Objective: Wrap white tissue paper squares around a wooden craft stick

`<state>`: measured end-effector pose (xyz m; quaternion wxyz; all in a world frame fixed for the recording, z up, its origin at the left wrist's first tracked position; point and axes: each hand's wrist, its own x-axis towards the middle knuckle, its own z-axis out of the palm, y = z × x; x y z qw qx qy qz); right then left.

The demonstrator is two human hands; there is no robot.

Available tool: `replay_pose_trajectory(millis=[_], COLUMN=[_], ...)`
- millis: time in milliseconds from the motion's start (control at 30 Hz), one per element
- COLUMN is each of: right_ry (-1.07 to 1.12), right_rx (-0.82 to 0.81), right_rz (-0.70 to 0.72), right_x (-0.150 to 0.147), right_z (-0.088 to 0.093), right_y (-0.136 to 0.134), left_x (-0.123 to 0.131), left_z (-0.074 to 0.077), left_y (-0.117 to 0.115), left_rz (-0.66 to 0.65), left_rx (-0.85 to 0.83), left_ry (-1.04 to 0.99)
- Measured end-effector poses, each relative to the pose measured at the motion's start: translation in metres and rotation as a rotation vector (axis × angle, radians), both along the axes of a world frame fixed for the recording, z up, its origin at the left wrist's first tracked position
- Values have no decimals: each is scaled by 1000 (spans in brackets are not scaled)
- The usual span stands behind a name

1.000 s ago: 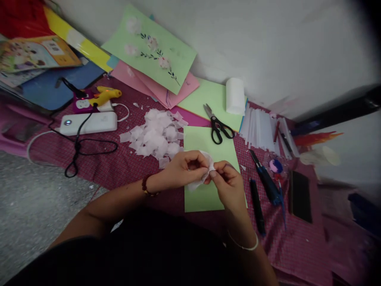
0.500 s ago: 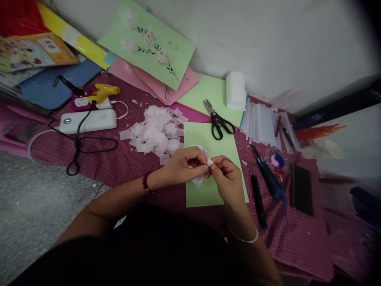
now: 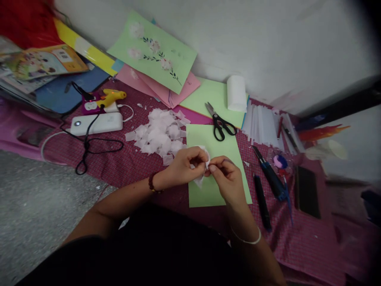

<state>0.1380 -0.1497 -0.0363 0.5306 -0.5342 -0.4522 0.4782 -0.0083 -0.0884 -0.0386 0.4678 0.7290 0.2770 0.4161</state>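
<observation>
My left hand (image 3: pixel 183 167) and my right hand (image 3: pixel 228 180) meet above a light green sheet of paper (image 3: pixel 218 139) lying on the red checked cloth (image 3: pixel 131 163). Both pinch the same small piece of white tissue paper (image 3: pixel 200 180), crumpled between the fingertips; its lower end hangs below them. A heap of white tissue pieces (image 3: pixel 159 135) lies just left of the green sheet, close to my left hand. Black-handled scissors (image 3: pixel 219 123) lie at the sheet's far edge.
A yellow glue gun (image 3: pixel 111 96), a white power strip (image 3: pixel 98 122) and a black cable (image 3: pixel 89 149) lie at the left. Decorated green and pink cards (image 3: pixel 154 51) lean on the wall. White paper strips (image 3: pixel 262 125), a tissue roll (image 3: pixel 236 93), pens (image 3: pixel 262 200), a cutter (image 3: pixel 270 174) and a black phone (image 3: pixel 308 192) lie at the right.
Both hands have drawn closer together, and the tissue piece is bunched tighter between the fingertips. The view has shifted slightly.
</observation>
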Motion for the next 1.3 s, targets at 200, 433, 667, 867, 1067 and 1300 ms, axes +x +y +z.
replay_pose_trajectory(millis=[200,433,667,867,1067,1300], right_ry=[97,124,107,8,81,54], right_rx=[0,-27,-97,-75,-107,-44], right_rz=[23,90,211,204,178,262], right_x=[3,5,4,4,7,5], right_z=[-7,-11,-10,-6,-9,-1], right_y=[2,3,3,4,4,2], left_x=[-4,-5,-7,-6,-13,-19], left_z=[-3,8,8,7,12,22], left_y=[-1,-3,10,9,10,-10], left_rz=[-31,-120,-388,-316,-210,-94], left_rx=[353,51,-741,-749,-576,-26], left_ry=[54,81,68,116,117,214])
